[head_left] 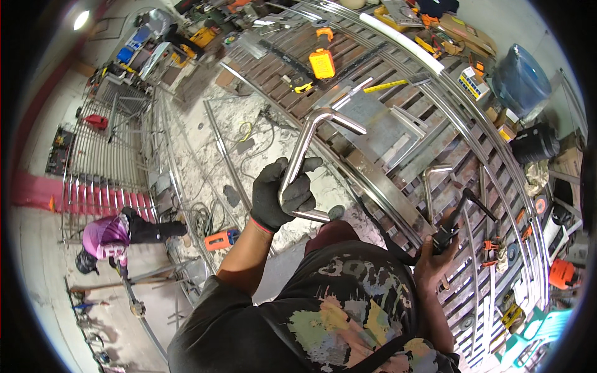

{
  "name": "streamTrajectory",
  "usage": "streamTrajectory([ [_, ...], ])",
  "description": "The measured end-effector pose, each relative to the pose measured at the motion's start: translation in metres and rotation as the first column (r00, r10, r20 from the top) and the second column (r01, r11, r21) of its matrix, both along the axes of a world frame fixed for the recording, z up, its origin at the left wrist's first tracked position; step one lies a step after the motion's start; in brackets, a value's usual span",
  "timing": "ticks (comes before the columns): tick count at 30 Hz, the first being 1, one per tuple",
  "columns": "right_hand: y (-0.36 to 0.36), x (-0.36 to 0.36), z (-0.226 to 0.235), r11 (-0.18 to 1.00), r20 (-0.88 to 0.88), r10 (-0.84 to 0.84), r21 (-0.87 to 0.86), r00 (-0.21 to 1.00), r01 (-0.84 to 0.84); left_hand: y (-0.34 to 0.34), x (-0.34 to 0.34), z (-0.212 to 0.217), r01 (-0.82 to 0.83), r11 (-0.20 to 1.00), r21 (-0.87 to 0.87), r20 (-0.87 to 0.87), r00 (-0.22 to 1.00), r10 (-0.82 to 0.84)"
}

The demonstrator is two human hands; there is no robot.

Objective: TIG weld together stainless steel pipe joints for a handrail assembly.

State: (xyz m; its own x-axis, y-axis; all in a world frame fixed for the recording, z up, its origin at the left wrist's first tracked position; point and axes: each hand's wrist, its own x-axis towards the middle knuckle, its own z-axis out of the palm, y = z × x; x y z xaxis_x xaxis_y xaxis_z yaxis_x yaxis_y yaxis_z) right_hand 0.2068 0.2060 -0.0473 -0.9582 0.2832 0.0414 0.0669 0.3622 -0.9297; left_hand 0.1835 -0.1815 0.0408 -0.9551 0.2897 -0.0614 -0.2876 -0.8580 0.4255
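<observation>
My left hand (273, 196), in a black glove, is closed round a shiny bent metal tube (303, 146), lifted in front of my body. The tube has a long middle part, with a shorter end angled off at the top and another at the bottom. My right hand (438, 258) is bare and is wrapped round a black tool (446, 236) over the slatted metal bench. Its exact kind is unclear; a dark bar with a crosspiece shows just beyond it. Close by on the bench rests a second bent tube (428, 189).
An orange-yellow tool (322, 62), a yellow tape measure (300, 84) and a flat metal plate (373, 127) lie on the bench (379, 186). Long metal tubes run along its far side. Cables (205, 221) trail across the floor. Another person (109, 239) bends over at the left.
</observation>
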Motion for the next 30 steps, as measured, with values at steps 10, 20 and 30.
streamTrajectory([
  [10,-0.071,0.005,0.038,0.96,0.116,-0.278,-0.009,0.953,0.281,-0.004,-0.092,-0.008,0.332,0.322,-0.887,0.185,0.893,-0.41],
  [20,-0.103,0.044,0.052,0.756,0.065,-0.644,-0.101,0.763,0.647,0.031,-0.196,-0.031,0.747,0.58,-0.324,0.217,0.656,-0.723],
  [30,-0.084,0.08,0.049,0.629,0.013,-0.772,-0.13,0.636,0.766,0.08,-0.202,-0.017,0.763,0.646,-0.027,0.272,0.628,-0.729],
])
